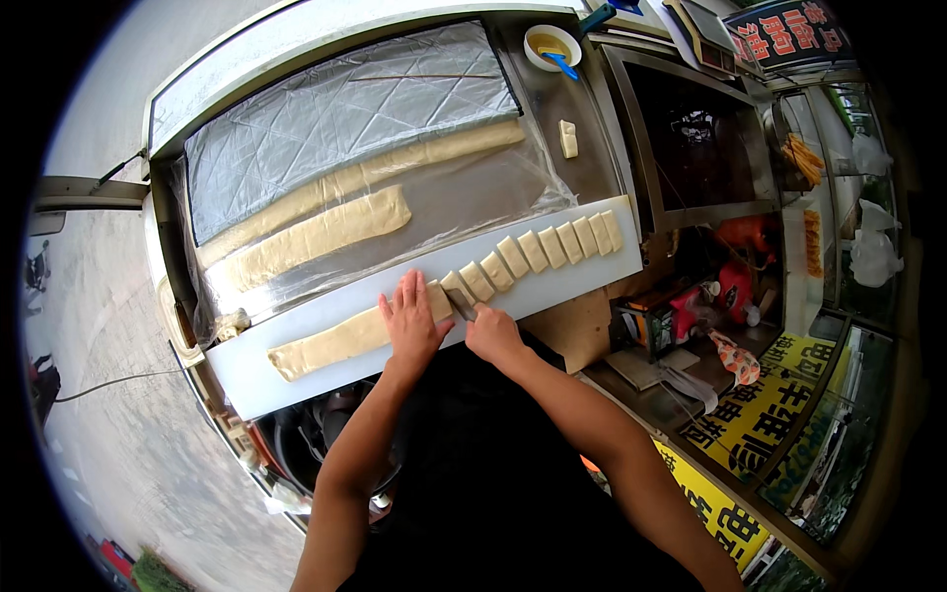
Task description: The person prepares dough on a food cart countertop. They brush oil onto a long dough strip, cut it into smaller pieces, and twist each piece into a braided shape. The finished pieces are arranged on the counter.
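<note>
A long white cutting board (244,385) lies slantwise in front of me. My left hand (412,325) rests flat across a strip of pale dough (325,348) near its right end, fingers extended and thumb out. In my right hand (494,337) is a knife, its handle hidden by the fingers. The knife's broad metal blade (461,299) stands at the cut end of the strip, beside the nearest slice. From there a row of several dough slices (551,246) runs up the board to the right, mostly with narrow gaps between them.
Beyond the board, a shorter dough strip (318,237) and a long one (355,174) lie under clear film, beside a silver quilted cover (348,103). A white bowl (530,46) holds a blue-handled utensil (560,62). One dough piece (568,139) sits near a dark-filled metal vat (695,140).
</note>
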A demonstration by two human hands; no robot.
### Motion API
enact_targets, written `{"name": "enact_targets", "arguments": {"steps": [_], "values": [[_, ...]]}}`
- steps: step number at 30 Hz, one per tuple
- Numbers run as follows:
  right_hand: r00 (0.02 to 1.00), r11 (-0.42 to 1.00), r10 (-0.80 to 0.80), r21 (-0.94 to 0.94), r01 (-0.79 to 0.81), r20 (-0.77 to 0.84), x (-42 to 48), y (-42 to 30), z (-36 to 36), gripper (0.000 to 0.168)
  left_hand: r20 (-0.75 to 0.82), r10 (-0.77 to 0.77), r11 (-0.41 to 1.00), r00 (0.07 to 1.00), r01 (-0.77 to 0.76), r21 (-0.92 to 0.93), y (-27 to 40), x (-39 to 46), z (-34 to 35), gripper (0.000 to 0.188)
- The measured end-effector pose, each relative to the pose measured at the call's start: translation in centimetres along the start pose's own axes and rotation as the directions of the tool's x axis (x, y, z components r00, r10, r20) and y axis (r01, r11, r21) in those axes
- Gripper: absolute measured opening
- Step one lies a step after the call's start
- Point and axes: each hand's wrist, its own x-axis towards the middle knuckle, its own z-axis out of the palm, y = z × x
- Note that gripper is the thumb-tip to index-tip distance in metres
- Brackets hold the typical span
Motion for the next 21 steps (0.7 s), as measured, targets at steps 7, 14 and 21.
{"name": "enact_targets", "arguments": {"steps": [7, 14, 21], "values": [[0.997, 0.988, -0.028, 0.153, 0.016, 0.072, -4.0, 10.6, -5.6, 0.025, -0.004, -0.076, 0.996, 0.997, 0.076, 0.036, 1.7, 0.4, 0.2, 0.098], [0.950, 0.838, 0.233, 0.538, -0.087, -0.208, -4.4, 18.0, -8.8, 0.025, -0.020, 0.238, 0.917, 0.971, -0.231, -0.324, 12.8, 8.7, 1.4, 0.058], [0.914, 0.801, 0.286, 0.595, -0.063, -0.287, -5.8, 23.7, -10.0, 0.033, 0.037, 0.312, 0.950, 0.949, -0.311, -0.036, 24.9, 18.5, 7.5, 0.024]]}}
